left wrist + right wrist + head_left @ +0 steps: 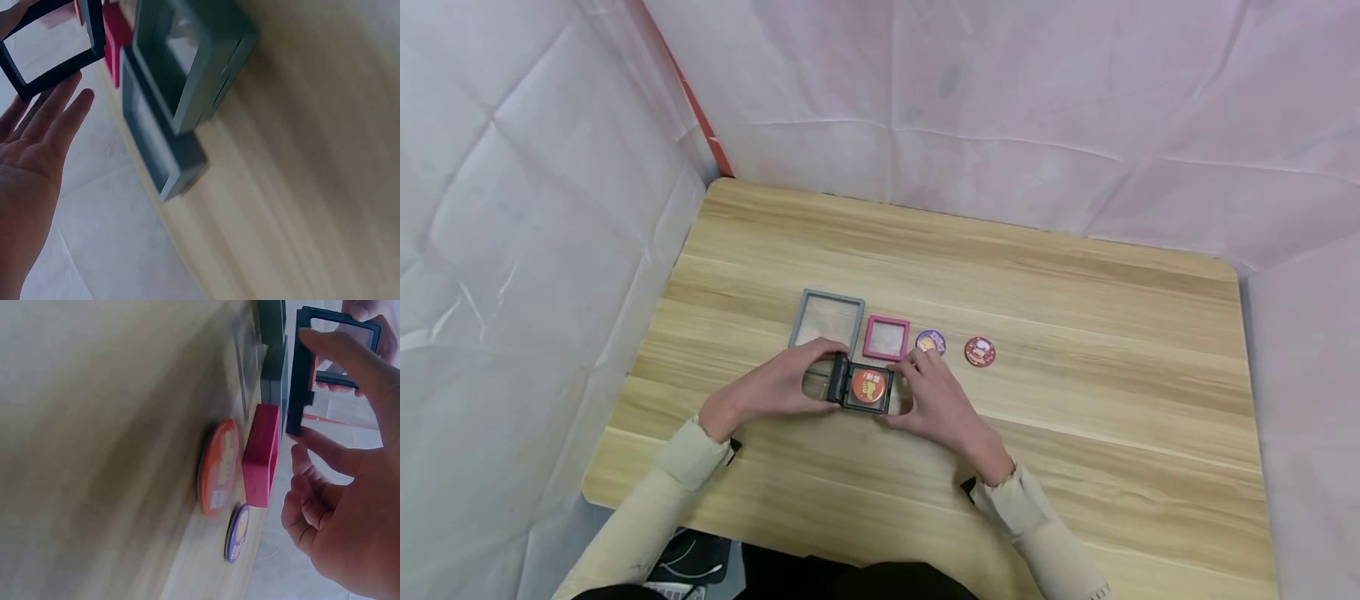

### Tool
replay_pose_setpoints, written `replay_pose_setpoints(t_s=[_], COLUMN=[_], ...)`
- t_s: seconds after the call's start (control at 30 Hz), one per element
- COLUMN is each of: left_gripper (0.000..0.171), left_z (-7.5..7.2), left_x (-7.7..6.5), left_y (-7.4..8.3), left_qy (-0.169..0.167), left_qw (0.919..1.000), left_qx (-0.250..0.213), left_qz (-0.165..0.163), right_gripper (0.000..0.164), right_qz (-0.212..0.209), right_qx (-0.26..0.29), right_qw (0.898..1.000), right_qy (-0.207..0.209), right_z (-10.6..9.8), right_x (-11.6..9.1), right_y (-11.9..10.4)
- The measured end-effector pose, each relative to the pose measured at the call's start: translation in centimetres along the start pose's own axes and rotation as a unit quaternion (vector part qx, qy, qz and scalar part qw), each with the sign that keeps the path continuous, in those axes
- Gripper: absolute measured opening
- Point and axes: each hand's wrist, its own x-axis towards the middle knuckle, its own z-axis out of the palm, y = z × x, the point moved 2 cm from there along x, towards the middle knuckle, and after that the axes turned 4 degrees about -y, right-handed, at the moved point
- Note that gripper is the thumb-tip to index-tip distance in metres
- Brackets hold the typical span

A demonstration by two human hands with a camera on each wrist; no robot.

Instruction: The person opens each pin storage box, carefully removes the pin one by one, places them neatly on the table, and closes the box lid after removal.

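Observation:
A small black hinged display frame is spread open between both hands in the head view. My left hand grips its raised left half, thumb and fingers at opposite edges. Thumb and fingertips of my right hand pinch the right half, where a round orange badge with a yellow figure lies. In the left wrist view, one half of the frame stands tilted with clear film across it. From the right wrist, the other half appears edge-on above the table.
Just beyond the hands lie a large grey frame and a smaller pink frame. A second grey frame shows in the left wrist view. Right of them are a purple badge and a red badge. White sheets surround the wooden table.

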Motion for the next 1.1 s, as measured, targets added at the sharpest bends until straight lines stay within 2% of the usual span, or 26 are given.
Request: replay_pose_setpoints(t_s=[0.1,0.33,0.6,0.9,1.03,1.1], left_gripper=[0.081,0.081,0.076,0.076,0.076,0.077], left_z=[0.6,1.6,2.0,2.3,2.3,2.4], left_x=[0.0,0.1,0.1,0.2,0.3,0.4], left_y=[0.0,-0.2,-0.1,-0.2,-0.2,-0.2], left_qy=[-0.004,-0.022,-0.025,-0.02,-0.026,-0.029], left_qw=[1.0,0.9995,0.9988,0.999,0.9984,0.9982], left_qx=[0.006,0.024,0.042,0.037,0.048,0.051], left_qz=[0.005,-0.007,-0.01,-0.014,-0.017,-0.017], right_gripper=[0.077,0.082,0.081,0.084,0.084,0.079], right_qz=[0.003,0.013,0.035,0.042,0.045,0.045], right_qx=[-0.019,-0.034,-0.033,-0.04,-0.03,-0.012], right_qw=[1.0,0.999,0.999,0.998,0.999,0.999], right_qy=[-0.001,0.004,-0.002,-0.004,0.008,0.027], right_z=[0.2,0.9,1.5,1.6,1.5,1.4], right_x=[-0.2,-0.6,-0.9,-0.9,-0.9,-0.9], right_y=[-0.1,-0.4,-0.9,-1.1,-1.3,-1.5])
